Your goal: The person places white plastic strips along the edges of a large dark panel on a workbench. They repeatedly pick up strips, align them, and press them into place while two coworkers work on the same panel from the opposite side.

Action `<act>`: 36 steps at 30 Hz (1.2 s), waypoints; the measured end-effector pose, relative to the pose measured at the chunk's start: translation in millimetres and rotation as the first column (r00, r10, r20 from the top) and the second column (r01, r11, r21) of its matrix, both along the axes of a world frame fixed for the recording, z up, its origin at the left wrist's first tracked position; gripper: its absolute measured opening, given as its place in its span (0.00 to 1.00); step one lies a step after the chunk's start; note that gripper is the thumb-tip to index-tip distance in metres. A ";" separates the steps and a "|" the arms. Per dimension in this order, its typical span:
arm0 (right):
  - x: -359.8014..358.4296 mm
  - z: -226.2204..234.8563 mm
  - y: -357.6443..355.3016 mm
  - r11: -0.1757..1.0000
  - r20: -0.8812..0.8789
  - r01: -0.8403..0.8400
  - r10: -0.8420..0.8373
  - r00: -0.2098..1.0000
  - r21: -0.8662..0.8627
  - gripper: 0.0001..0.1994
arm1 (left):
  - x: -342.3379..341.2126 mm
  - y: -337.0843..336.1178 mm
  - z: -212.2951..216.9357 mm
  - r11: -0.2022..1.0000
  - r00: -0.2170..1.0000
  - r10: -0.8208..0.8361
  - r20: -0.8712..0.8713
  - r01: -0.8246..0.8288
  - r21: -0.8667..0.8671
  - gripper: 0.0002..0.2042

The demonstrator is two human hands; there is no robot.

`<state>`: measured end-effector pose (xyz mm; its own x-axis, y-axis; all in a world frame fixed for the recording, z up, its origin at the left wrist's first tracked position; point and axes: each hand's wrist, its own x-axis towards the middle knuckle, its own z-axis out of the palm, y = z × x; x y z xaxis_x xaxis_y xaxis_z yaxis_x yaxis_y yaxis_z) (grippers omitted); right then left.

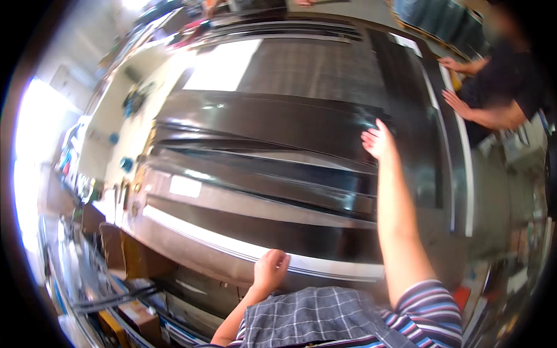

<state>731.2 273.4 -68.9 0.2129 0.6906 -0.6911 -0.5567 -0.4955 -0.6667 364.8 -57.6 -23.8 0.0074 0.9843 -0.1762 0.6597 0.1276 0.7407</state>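
Observation:
A large glossy black sheet point(278, 124) lies over a long metal mould point(232, 200) on the workbench, rippled into long folds. My right hand point(378, 139) reaches far out and presses flat on the sheet near its right side, fingers spread. Close to me, my left hand point(270, 269) rests curled on the mould's near pale edge point(220, 240). Neither hand holds a loose object.
Another person at the far right rests both hands point(458, 84) on the bench's right edge. Tools and blue objects point(126, 164) lie on the white surface at left. Boxes and cables point(130, 307) crowd the floor at lower left. More dark strips point(290, 29) lie at the far end.

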 end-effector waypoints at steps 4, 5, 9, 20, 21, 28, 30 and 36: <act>-8.3 -4.9 3.3 0.953 0.589 -0.300 0.228 0.776 0.027 0.16 | 3.6 7.9 1.2 0.995 0.995 -0.092 0.041 0.093 -0.026 0.07; -9.0 -5.8 2.1 0.893 0.790 -0.447 0.310 0.529 -0.052 0.18 | 4.9 13.5 2.1 0.992 0.991 -0.121 0.060 0.122 -0.014 0.07; -60.6 54.2 -35.8 0.739 0.991 -0.661 0.069 -0.118 -0.130 0.15 | 11.9 38.0 7.0 0.992 0.984 -0.108 0.141 0.116 -0.049 0.08; 4.9 137.6 -268.1 0.785 0.248 -0.323 0.221 0.943 0.529 0.13 | -52.6 129.2 13.8 0.824 0.013 0.489 0.872 -0.334 -0.457 0.19; 15.8 124.3 -286.1 0.812 0.235 -0.329 0.242 0.941 0.481 0.13 | -72.5 123.1 -6.8 0.831 -0.093 0.433 0.897 -0.345 -0.437 0.19; 45.2 44.4 -341.8 0.930 0.037 -0.355 0.353 0.935 0.098 0.09 | -145.3 73.7 -52.9 0.496 -0.183 0.520 0.834 -0.730 -0.470 0.15; 40.8 27.1 -349.0 0.946 0.192 -0.321 0.307 0.932 0.045 0.13 | -149.3 78.8 -70.7 0.448 -0.068 0.640 0.765 -0.776 -0.444 0.18; 38.3 29.9 -320.6 0.736 0.448 -0.599 0.672 0.590 -0.315 0.13 | -186.7 44.6 -97.8 0.409 0.483 0.820 0.308 -0.870 0.275 0.27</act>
<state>769.5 -47.2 -39.1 0.0860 0.7083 -0.7007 0.3292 -0.6840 -0.6510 178.1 -13.0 -121.6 -0.8704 0.4792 0.1127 0.2813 0.2961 0.9128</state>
